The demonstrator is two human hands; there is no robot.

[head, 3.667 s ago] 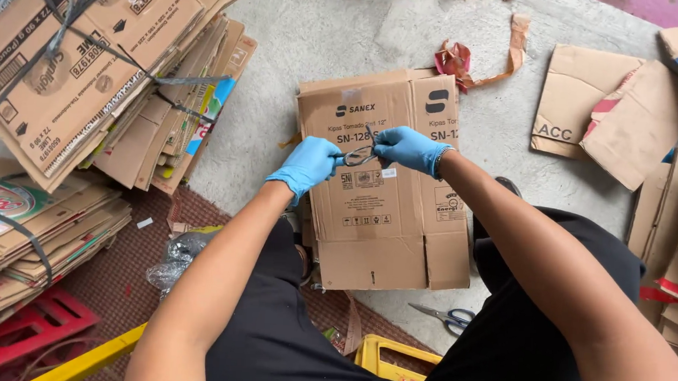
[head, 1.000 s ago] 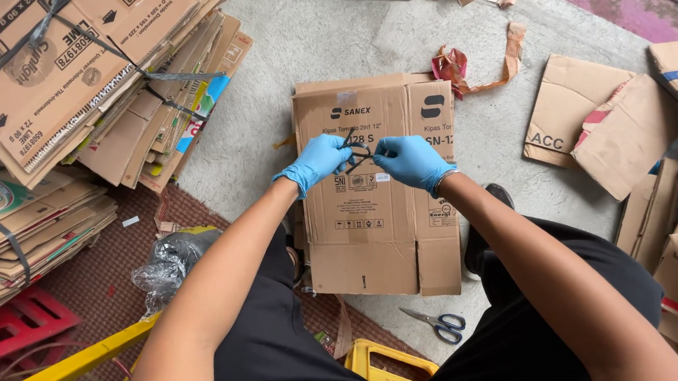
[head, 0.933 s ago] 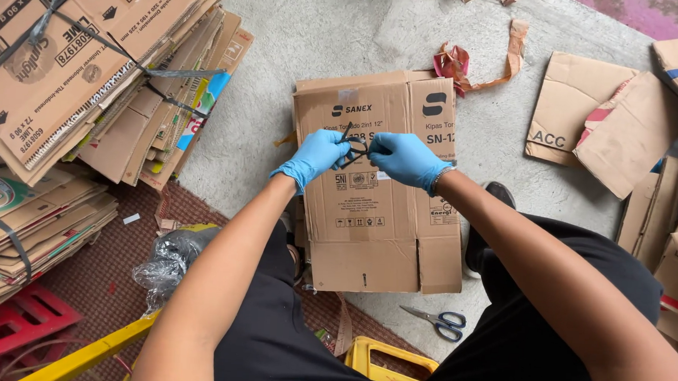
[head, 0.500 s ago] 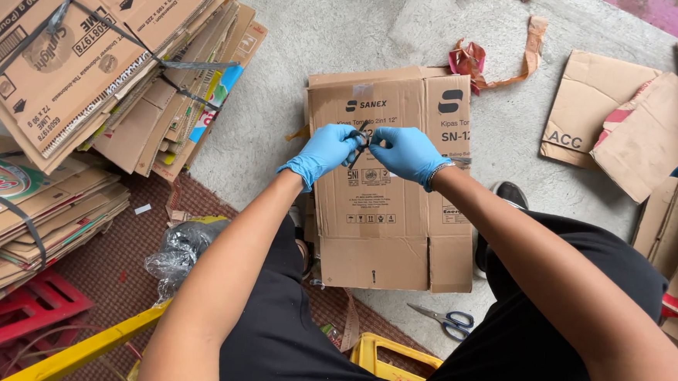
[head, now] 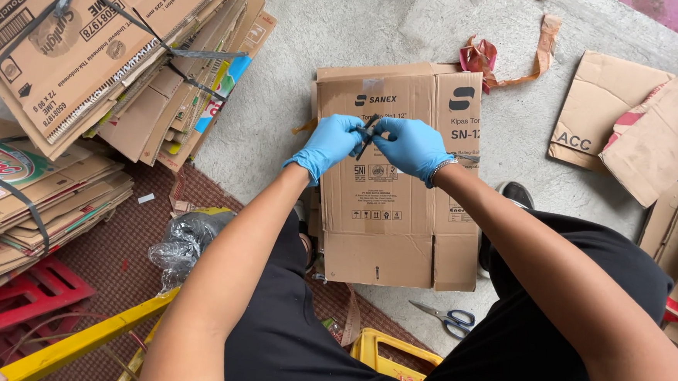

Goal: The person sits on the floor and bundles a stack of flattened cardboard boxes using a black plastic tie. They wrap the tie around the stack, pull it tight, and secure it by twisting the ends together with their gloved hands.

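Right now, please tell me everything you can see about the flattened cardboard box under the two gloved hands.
The flattened cardboard box is brown corrugated board with black print, lying flat on the grey concrete floor between the person's knees. Its bottom flaps are spread open, and pale tape remains at the top edge. The left hand and right hand, both in blue gloves, meet above its upper middle, pinching a dark strap there.

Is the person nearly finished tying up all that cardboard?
Not yet, it seems. Done: two bundles on the left are already strapped. In hand: the left hand and right hand, in blue gloves, pinch a dark strap over the flattened box stack. Left: loose cardboard pieces lie unbundled on the right, and scissors wait on the floor.
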